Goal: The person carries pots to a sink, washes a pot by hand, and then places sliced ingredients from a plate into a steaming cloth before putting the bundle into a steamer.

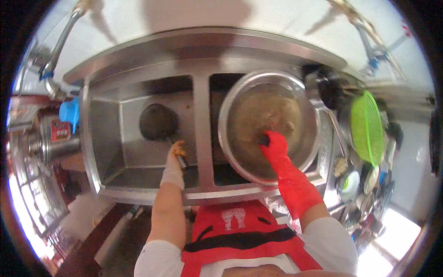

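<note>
My left hand (178, 149), in a glove with yellowish fingers and a pale cuff, grips the handle of a dark round pan (159, 122) over the left basin of a steel sink (201, 138). My right hand (274, 145), in a long red rubber glove, holds a small dark object (263, 140) above or at the surface of brownish water in a large steel bowl (225, 138). The bowl rests over the right basin. What the dark object is, I cannot tell. Pale lumps show in the murky water.
Right of the bowl stand a bright green plastic basket (367, 128), dark pots, a long-handled utensil (337, 133) and a white bowl (352, 185). A blue plastic container (69, 111) sits left of the sink. Pipes and taps (55, 62) come from the wall at both sides.
</note>
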A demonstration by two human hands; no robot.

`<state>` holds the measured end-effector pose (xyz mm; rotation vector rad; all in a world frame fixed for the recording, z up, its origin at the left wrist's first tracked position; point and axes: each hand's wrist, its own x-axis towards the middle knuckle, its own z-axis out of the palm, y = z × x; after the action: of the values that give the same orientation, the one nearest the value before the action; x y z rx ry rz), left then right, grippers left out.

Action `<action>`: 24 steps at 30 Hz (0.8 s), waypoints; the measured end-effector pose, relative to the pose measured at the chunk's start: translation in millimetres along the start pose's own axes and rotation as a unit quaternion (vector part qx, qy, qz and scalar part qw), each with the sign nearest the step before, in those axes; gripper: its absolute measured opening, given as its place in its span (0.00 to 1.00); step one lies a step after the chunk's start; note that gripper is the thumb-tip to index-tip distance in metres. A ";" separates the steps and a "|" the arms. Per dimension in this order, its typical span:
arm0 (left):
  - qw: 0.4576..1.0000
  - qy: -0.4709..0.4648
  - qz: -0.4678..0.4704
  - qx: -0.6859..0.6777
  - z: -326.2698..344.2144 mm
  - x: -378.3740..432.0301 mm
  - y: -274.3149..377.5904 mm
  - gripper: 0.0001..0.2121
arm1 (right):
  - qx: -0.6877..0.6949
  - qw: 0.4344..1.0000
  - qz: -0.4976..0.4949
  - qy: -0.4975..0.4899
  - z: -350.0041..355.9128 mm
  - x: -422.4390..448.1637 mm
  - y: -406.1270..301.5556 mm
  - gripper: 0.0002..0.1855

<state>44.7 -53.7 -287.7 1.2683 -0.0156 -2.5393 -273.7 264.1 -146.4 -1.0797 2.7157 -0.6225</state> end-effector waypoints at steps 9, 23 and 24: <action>0.919 0.171 -0.035 0.353 82.1 -84.8 38.9 0.09 | 0.230 0.969 0.080 0.052 -51.3 -27.2 -26.8 0.25; 0.790 0.409 0.229 0.394 104.9 -249.1 12.0 0.09 | -0.054 0.988 0.043 -0.137 20.1 30.0 5.9 0.25; 0.765 0.417 0.258 0.417 115.2 -261.4 3.5 0.10 | -0.038 0.989 0.057 -0.134 8.7 30.9 18.7 0.24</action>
<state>102.9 -0.3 -13.2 2.1938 -1.2093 -1.2871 -305.3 252.4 -162.0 -0.9393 2.5611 -0.3310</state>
